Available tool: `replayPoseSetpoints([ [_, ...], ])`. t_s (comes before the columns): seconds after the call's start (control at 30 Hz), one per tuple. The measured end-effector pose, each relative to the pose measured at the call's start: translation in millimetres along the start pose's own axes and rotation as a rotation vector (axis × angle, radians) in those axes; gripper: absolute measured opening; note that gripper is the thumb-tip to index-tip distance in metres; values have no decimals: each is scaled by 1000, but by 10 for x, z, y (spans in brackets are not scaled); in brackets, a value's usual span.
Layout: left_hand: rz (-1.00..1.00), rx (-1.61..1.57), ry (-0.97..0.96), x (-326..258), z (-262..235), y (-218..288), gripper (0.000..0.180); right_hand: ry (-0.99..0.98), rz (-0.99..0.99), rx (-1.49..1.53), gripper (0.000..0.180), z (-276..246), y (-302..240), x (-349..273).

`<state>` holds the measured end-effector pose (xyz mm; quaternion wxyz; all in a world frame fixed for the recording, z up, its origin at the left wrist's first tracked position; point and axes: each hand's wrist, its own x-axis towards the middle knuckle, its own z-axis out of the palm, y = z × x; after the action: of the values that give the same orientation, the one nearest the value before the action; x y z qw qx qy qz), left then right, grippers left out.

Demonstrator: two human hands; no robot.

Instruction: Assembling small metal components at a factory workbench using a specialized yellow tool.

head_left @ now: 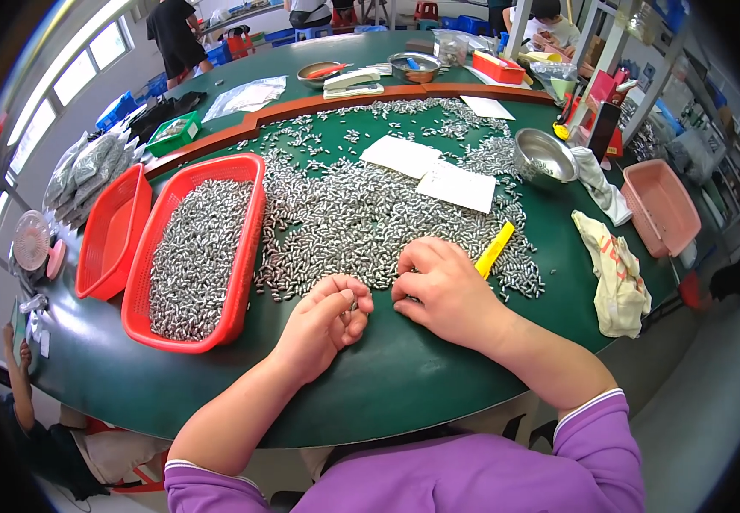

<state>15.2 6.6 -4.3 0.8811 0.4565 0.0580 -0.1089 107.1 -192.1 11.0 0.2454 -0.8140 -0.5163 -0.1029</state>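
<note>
The left hand (325, 318) rests on the green table (387, 376), fingers curled into a loose fist; a few small metal pieces show at the fingertips, though how many lie inside I cannot tell. Just right of it the right hand (438, 286) lies palm down with its fingers bent, their tips on the near edge of the heap of metal pieces (361, 214) and a yellow tool (495, 250) sticking out from under its far side; whether it grips the tool I cannot tell.

The heap spreads away from both hands across the table. Left of the heap stands a red basket (244, 256) full of the same pieces, and beyond that an empty red basket (112, 231). Two white papers (430, 171) lie on the heap's far part. Right of the heap are a steel bowl (543, 156), a cloth (616, 274) and a pink tray (662, 205).
</note>
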Motion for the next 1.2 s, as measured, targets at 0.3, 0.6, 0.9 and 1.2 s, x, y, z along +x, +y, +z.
replayPoseSetpoints([
  [0.3, -10, 117, -31, -21, 51, -27, 8, 167, 12, 236, 12, -5, -24, 67],
  [0.6, -85, 143, -97, -51, 58, -5, 11, 119, -34, 513, 12, 52, -43, 47],
  [0.9, -79, 58, -106, -50, 23, -13, 10, 107, -13, 572, 12, 24, -57, 36],
  [1.2, -89, 29, -63, -64, 65, -1, 10, 113, -9, 599, 12, 46, -52, 38],
])
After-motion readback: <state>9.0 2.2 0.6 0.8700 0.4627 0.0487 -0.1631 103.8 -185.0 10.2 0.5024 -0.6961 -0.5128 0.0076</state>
